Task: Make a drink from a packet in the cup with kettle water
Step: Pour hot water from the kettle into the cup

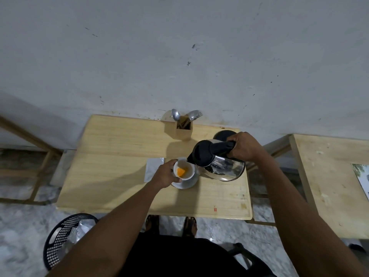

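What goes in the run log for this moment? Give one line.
step: pouring | right hand: tilts kettle, spout at cup | left hand: steadies cup on saucer | cup: orange powder | packet: on table

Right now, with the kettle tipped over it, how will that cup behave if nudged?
The cup is small, holds only orange powder, and sits on a saucer, so it is probably light and could slide or tip. The left hand gripping it should steady it.

Before you, wooden cutlery holder with spoons at the surface's far edge, black mesh basket on the floor by your left.
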